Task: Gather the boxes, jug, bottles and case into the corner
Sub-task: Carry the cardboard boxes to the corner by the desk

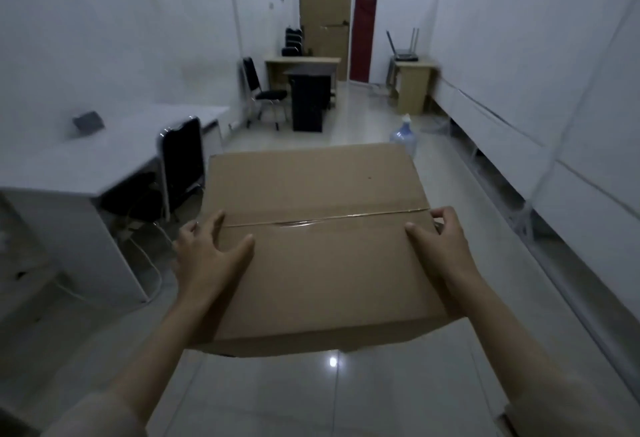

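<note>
Head view: a taped cardboard box (318, 239) is held clear of the tiled floor (332, 395), carried between both hands. Left hand (207, 253) clasps its left edge, thumb on the top face, fingers over the side. Right hand (440, 239) clasps the right edge likewise. A blue water jug (403, 137) stands on the floor beyond the box's far right corner.

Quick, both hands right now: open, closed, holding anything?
Left hand: grips the left edge of the cardboard box, thumb on top.
Right hand: grips the box's right edge, fingers curled over the side.
</note>
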Action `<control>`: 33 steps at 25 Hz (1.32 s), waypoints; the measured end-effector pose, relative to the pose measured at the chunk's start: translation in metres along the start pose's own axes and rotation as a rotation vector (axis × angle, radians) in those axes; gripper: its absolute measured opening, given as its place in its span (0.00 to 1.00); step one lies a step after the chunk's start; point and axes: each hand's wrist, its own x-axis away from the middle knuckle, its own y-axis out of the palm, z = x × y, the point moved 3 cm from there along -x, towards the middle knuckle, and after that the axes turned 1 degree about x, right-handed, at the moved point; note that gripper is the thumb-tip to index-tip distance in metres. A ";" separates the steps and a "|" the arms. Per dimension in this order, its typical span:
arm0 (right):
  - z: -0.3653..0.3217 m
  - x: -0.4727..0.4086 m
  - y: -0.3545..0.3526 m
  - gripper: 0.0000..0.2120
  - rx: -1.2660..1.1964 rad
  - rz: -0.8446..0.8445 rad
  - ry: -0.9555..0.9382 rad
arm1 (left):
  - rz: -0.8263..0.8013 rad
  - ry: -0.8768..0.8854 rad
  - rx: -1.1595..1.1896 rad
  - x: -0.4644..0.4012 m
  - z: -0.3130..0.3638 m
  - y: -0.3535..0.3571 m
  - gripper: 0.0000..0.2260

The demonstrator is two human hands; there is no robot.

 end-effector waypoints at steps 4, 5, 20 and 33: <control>-0.069 -0.066 0.093 0.14 -0.071 0.027 -0.099 | 0.057 0.013 0.037 -0.109 -0.029 -0.036 0.32; -0.081 -0.077 0.112 0.14 -0.070 0.051 -0.111 | 0.056 0.028 0.022 -0.132 -0.035 -0.042 0.32; -0.107 -0.353 0.291 0.09 -0.007 0.213 -0.107 | 0.118 0.063 0.096 -0.440 -0.071 0.069 0.27; -0.127 -0.667 0.441 0.10 0.039 0.120 -0.156 | 0.093 0.001 0.089 -0.732 -0.093 0.208 0.30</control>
